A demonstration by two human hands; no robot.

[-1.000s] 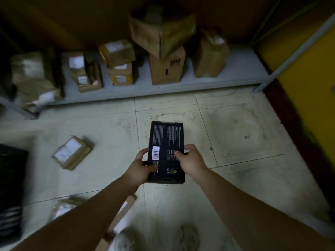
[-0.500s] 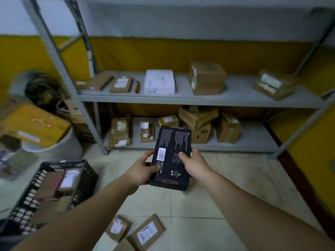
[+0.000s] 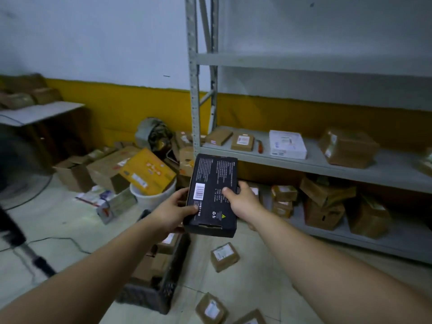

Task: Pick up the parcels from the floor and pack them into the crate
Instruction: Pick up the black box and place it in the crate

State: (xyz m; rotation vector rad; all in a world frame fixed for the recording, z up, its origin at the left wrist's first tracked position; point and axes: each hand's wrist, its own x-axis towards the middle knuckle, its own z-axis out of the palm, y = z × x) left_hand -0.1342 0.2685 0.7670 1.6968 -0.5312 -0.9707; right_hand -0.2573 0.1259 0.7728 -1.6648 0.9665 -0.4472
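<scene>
Black parcel (image 3: 211, 195) sits in the air between both hands, tilted with its barcode face toward the camera and its near edge above the far corner of the black crate (image 3: 161, 293). The left hand (image 3: 174, 212) grips the left long edge with the thumb on the face, and the right hand (image 3: 242, 202) clamps the right edge. Brown boxes lie inside the crate. Just right of the crate's wall a brown floor parcel (image 3: 225, 256) lies on the tiles, and a second floor parcel (image 3: 211, 309) lies nearer the camera. The shelf post (image 3: 194, 101) rises behind the parcel's top edge. Left of the crate is open floor, crossed by a thin cable (image 3: 70, 239).
</scene>
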